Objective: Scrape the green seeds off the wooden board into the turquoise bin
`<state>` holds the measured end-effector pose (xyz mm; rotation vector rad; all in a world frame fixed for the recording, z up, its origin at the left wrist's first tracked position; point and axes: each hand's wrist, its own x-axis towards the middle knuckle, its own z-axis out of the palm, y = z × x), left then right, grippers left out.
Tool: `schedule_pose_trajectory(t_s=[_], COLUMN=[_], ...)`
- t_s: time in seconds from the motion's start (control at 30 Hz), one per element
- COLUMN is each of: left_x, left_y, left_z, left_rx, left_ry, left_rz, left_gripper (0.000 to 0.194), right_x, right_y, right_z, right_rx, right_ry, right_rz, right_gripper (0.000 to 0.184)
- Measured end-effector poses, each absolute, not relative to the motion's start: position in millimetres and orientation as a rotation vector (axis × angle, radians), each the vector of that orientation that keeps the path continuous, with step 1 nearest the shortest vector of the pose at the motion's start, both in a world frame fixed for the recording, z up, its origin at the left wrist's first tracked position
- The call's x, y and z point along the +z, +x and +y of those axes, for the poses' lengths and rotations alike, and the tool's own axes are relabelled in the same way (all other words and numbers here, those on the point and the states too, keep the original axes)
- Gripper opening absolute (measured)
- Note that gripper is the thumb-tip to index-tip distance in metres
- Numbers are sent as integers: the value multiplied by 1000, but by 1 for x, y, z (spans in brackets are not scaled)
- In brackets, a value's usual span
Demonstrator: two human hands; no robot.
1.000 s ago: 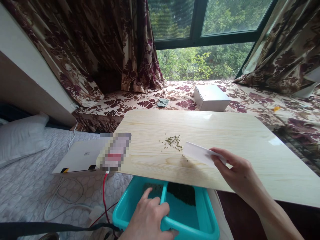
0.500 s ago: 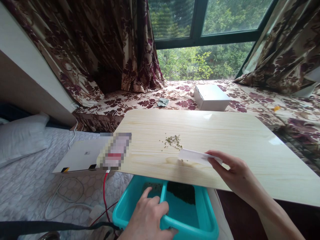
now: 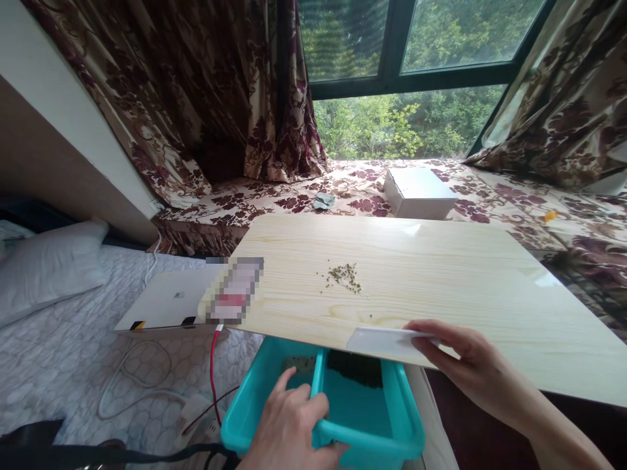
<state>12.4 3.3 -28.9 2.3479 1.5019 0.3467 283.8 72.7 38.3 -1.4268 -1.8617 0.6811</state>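
Observation:
My right hand (image 3: 455, 349) pinches a thin white card (image 3: 385, 341) between thumb and fingers. The card lies low over the front edge of the wooden tabletop (image 3: 465, 281), just above the turquoise basin (image 3: 414, 418). Behind it on the wood is a loose scatter of small greenish-brown grains (image 3: 345, 277). My left hand (image 3: 294, 424) grips the basin at its front rim and middle divider, index finger stretched over the left compartment. Some grains lie in that left compartment, and a dark heap (image 3: 355, 367) sits at the back of the right one.
A white box (image 3: 418, 192) and a small grey-green cloth (image 3: 323, 201) rest on the flowered window seat. At left, a blurred-out phone-like item (image 3: 235, 290) with a red cable (image 3: 213, 372) lies by a pale flat box (image 3: 164, 300) on the quilted bed.
My right hand has drawn the card toward me, from beside the grains to the tabletop's front edge. The left hand keeps its place on the basin.

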Motion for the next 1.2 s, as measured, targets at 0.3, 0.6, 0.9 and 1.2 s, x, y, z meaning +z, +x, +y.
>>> schedule_pose_trajectory(t_s=[0.3, 0.6, 0.9, 1.2], left_x=[-34, -37, -39, -36], left_y=[15, 12, 11, 11], left_z=[3, 7, 8, 8], left_rx=[293, 293, 316, 279], left_ry=[2332, 2306, 2308, 2329], left_rz=[1490, 1466, 1454, 1451], left_gripper=[32, 34, 34, 35], right_x=[34, 30, 35, 41], right_y=[282, 270, 268, 264], right_z=[99, 116, 116, 117], right_rx=[316, 282, 267, 298], right_ry=[-1639, -1606, -1612, -1577], right_rz=[-1628, -1727, -1748, -1792], right_gripper=[29, 27, 27, 25])
